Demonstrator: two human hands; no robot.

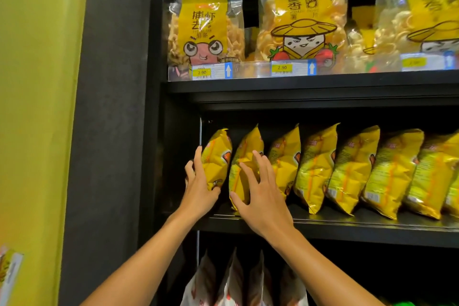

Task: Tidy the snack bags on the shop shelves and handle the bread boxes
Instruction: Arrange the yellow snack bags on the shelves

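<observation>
Gripping the leftmost yellow bag (216,156), left hand (198,187); right hand (260,196) (fingers spread) touches second bag (242,169).

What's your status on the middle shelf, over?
Left hand gripping the end yellow bag. Right hand spread flat on the second yellow bag. Row leans right on the middle shelf. Nothing blocking.

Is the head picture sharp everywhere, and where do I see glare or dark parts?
Head view: the clear bags on the top shelf show glare on their plastic; the price tag reads 2.90 but its small print is blurred; the shelf back above the yellow bags lies in deep shadow; straight shelf edges bend towards the right.
</observation>
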